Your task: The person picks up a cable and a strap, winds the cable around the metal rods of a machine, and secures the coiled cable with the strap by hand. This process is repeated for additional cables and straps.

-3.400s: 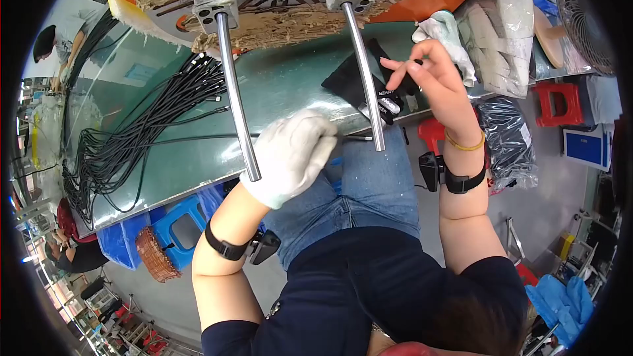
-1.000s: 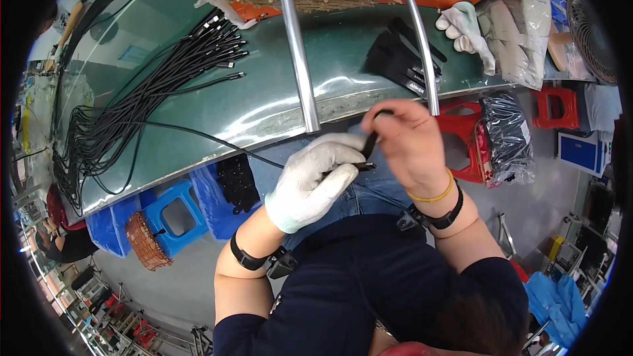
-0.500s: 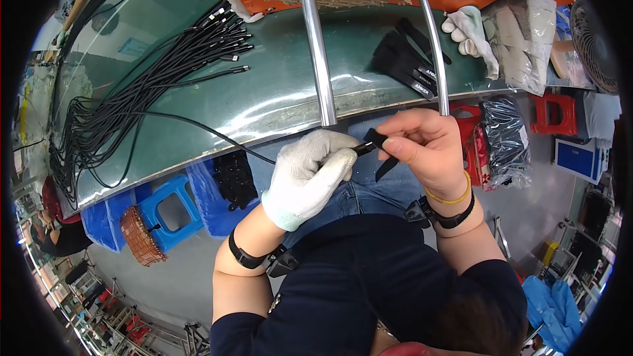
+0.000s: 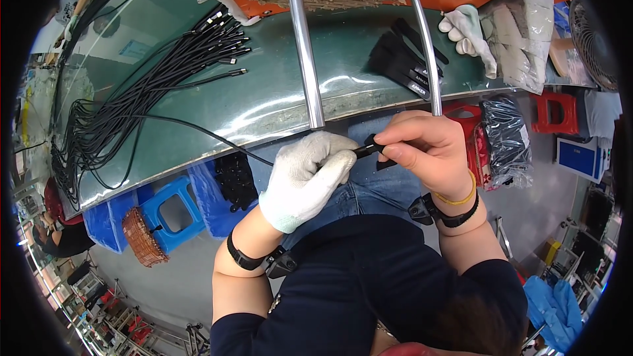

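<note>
My left hand (image 4: 303, 183), in a white knit glove, is closed around a black cable (image 4: 210, 133) near its plug end. The plug end sticks out of the glove toward my right hand. My bare right hand (image 4: 434, 158) pinches a short black strap (image 4: 385, 165) between thumb and fingertips, at the plug end. Part of the strap is hidden by the fingers, with a short tail hanging below. The cable runs left from my glove to a large bundle of black cables (image 4: 165, 69) with metal plugs on the green table (image 4: 277, 79).
Two metal posts (image 4: 304, 53) rise near the table's front edge. Black straps (image 4: 395, 59), a white glove (image 4: 468, 36) and a clear plastic bag (image 4: 524, 36) lie at the right. A blue stool (image 4: 173, 214) stands below left, a red stool (image 4: 554, 115) at right.
My right fingers have closed in on the strap, and it now lies more around the plug end, with less of its tail showing. My left hand stays nearly still.
</note>
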### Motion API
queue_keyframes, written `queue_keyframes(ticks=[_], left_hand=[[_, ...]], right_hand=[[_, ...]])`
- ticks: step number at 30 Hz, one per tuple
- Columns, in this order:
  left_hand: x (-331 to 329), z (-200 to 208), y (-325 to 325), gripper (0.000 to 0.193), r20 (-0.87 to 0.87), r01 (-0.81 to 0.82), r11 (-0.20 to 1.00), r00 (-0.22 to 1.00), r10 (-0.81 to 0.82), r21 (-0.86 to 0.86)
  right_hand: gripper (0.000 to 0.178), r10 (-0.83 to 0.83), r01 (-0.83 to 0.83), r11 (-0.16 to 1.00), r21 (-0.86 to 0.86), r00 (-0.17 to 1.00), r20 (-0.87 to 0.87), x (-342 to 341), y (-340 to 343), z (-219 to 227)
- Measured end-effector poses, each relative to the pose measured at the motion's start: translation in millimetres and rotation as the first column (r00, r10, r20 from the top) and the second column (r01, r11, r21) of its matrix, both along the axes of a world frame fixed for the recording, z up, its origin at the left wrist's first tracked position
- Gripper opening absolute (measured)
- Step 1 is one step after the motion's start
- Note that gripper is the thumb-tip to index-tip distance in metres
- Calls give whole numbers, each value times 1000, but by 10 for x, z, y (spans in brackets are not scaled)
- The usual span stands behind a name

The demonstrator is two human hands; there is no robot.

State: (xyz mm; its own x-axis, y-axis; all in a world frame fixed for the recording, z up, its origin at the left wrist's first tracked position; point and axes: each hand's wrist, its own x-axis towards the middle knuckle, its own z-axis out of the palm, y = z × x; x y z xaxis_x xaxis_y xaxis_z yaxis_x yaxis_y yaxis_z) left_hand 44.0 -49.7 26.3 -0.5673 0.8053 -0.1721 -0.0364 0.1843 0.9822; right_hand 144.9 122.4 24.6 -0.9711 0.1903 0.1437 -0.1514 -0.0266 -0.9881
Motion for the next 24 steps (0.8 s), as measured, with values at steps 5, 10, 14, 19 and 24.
queue_keyframes(ticks=[5,10,14,19,24], left_hand=[[2,-14,-2,17,9,8,1000,1000,-8,17],[-3,-29,0,17,61,-21,1000,998,20,12],[-27,-29,-11,17,-7,105,994,994,-105,30],[23,281,-45,16,-52,-6,1000,999,7,14],[-127,995,-38,16,-579,408,905,710,-400,-125]], right_hand=[[17,-107,112,977,-183,994,36,39,-1,-8],[18,1,10,989,-146,997,79,11,-9,4],[18,20,-20,1000,2,995,99,-19,-16,42],[18,129,-49,928,369,972,-195,-83,-72,203],[19,313,-90,881,464,847,-430,-100,41,652]])
